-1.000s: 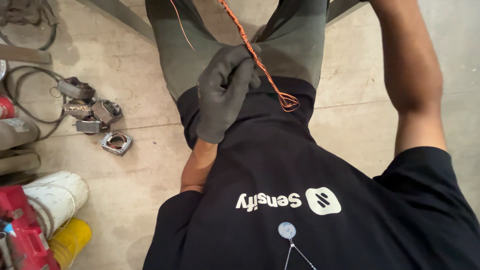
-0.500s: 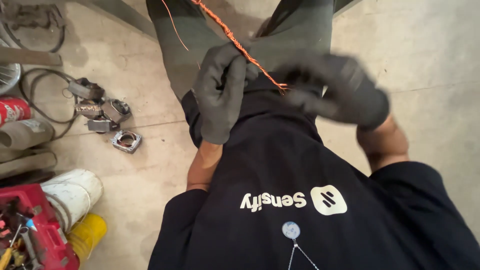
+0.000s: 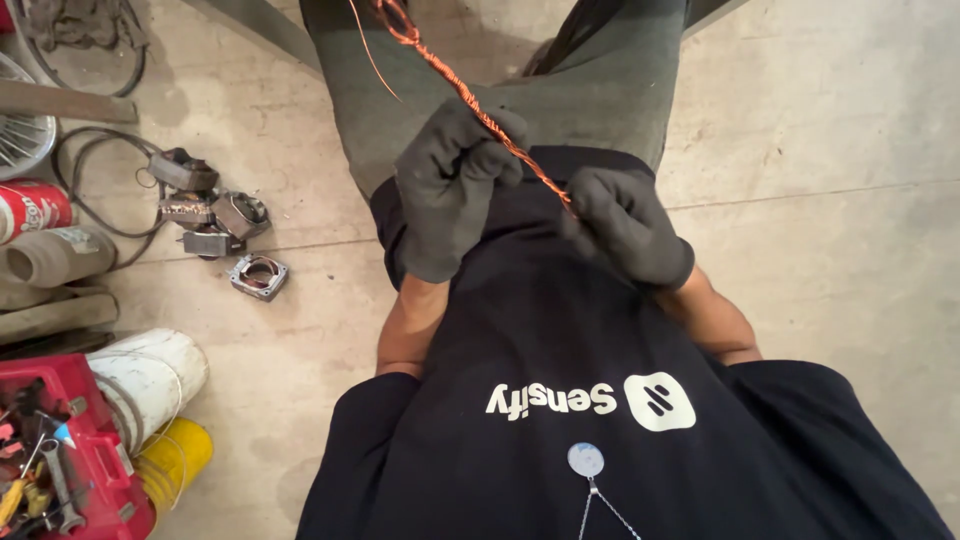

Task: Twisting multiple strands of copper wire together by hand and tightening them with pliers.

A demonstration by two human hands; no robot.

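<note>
Gloved left hand [image 3: 452, 185] fisted around twisted copper wire [image 3: 470, 100], gloved right hand [image 3: 625, 225] pinched its lower end, wire's upper end cut off at frame top, fingertips hidden, motor parts [image 3: 215, 225] on floor [image 3: 820, 120].

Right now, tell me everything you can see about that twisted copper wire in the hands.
The twisted copper wire is a bundle of thin, shiny orange-brown strands wound into a rope. It runs diagonally from the top of the picture down to the hands. The gloved left hand is closed around its middle; the gloved right hand pinches its lower end. One loose strand curves off beside it.
</note>
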